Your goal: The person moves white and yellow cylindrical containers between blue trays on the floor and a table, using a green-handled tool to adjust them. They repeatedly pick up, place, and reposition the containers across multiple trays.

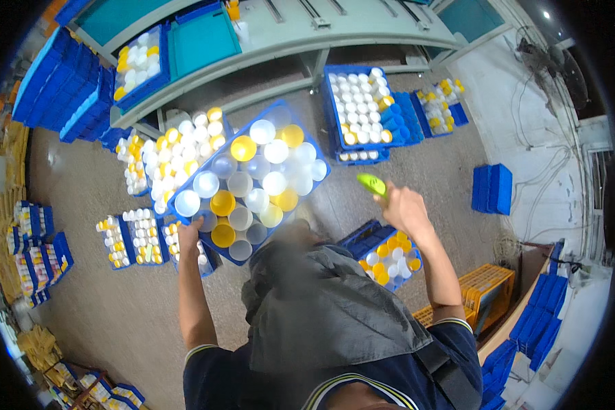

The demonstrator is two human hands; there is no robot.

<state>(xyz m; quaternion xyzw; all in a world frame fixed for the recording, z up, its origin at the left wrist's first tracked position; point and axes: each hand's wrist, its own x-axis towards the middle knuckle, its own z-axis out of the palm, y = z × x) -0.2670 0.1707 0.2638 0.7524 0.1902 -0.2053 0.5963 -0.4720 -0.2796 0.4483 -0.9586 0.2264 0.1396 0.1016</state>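
Observation:
My left hand (pixel 190 232) grips the near left edge of a blue crate (pixel 295 109), its fingers partly hidden under the rim. Standing in that crate are several white cylindrical cups (pixel 206 184) and yellow cups (pixel 223 202), many with their open mouths up. The crate is raised off the floor and turned at a slant. Off to the right of it, my right hand (pixel 404 210) is closed around a bright green oblong object (pixel 371 183) that points up and left. Its exact kind cannot be made out.
A pale workbench (pixel 273 51) runs across the far side, with a teal tray (pixel 201 42) on it. Several blue crates (pixel 359 72) of cups stand on the brown floor (pixel 130 307). Stacked blue crates (pixel 55 82) rise at far left; an orange crate (pixel 488 283) is near right.

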